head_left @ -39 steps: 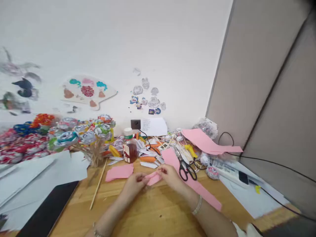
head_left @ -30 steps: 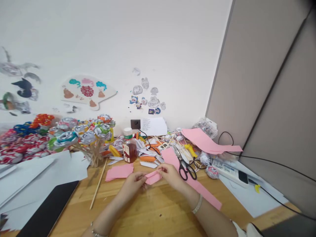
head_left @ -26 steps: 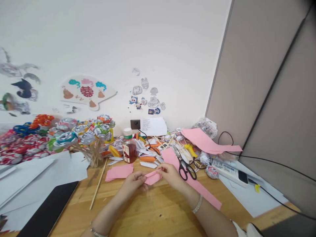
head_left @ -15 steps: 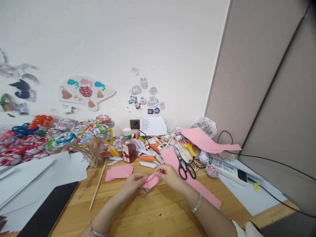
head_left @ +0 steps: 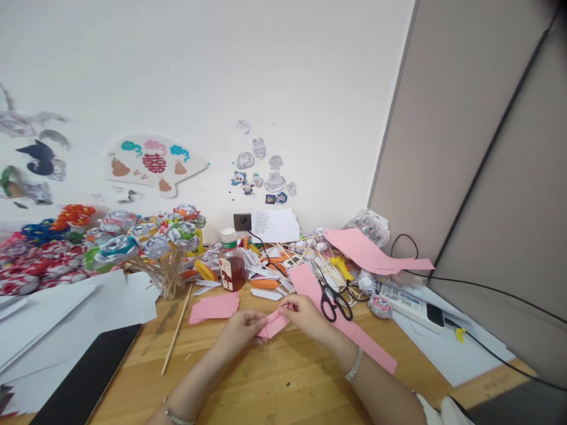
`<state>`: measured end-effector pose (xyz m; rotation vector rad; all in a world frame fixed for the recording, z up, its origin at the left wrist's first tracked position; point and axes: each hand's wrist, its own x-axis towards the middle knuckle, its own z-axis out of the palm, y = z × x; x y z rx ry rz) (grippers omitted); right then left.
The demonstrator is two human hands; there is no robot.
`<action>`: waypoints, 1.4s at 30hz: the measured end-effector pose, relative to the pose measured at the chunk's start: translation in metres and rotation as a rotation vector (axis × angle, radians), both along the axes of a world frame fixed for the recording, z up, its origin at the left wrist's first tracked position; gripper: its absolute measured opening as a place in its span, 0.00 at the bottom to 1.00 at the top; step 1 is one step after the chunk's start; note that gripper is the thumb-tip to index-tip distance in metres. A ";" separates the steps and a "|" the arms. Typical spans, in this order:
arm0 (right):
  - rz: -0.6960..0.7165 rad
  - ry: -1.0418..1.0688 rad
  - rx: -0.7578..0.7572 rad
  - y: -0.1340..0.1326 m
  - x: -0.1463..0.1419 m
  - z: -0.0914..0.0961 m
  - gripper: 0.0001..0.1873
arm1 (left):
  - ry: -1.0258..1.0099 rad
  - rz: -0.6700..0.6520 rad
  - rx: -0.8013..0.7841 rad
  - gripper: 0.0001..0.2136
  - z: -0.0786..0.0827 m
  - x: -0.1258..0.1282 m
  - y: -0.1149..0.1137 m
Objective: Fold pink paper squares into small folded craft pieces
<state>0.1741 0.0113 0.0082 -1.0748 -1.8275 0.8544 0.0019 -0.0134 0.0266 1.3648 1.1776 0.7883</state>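
Note:
A small piece of pink paper (head_left: 273,325), with a fold line across it, is held just above the wooden table. My left hand (head_left: 243,328) pinches its left end between thumb and fingers. At its upper right edge, my right hand (head_left: 302,313) grips the paper with closed fingertips. Left of the hands lies a stack of pink paper pieces (head_left: 214,308). Black-handled scissors (head_left: 335,302) rest on a long pink paper strip (head_left: 370,345), right beside my right hand.
A wooden stick (head_left: 176,330) and a black flat board (head_left: 88,378) lie on the left, near white sheets (head_left: 53,330). Paper flowers (head_left: 117,251) stand behind them. A jar of reddish liquid (head_left: 231,268) stands before paper scraps. A power strip (head_left: 410,307) with cables lies right.
My hands stay in nearly the same place, both still on the pink paper. The paper is tilted slightly differently, and my left hand has shifted a little.

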 end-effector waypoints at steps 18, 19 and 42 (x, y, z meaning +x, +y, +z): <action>0.021 -0.102 0.084 -0.004 -0.001 0.000 0.05 | 0.049 0.001 0.108 0.20 -0.009 0.005 -0.001; 0.018 -0.096 0.074 -0.002 0.000 -0.001 0.04 | 0.061 0.002 0.108 0.20 -0.008 0.004 -0.001; 0.087 -0.040 0.031 -0.004 0.000 0.002 0.05 | 0.081 0.004 0.137 0.18 -0.008 0.007 -0.005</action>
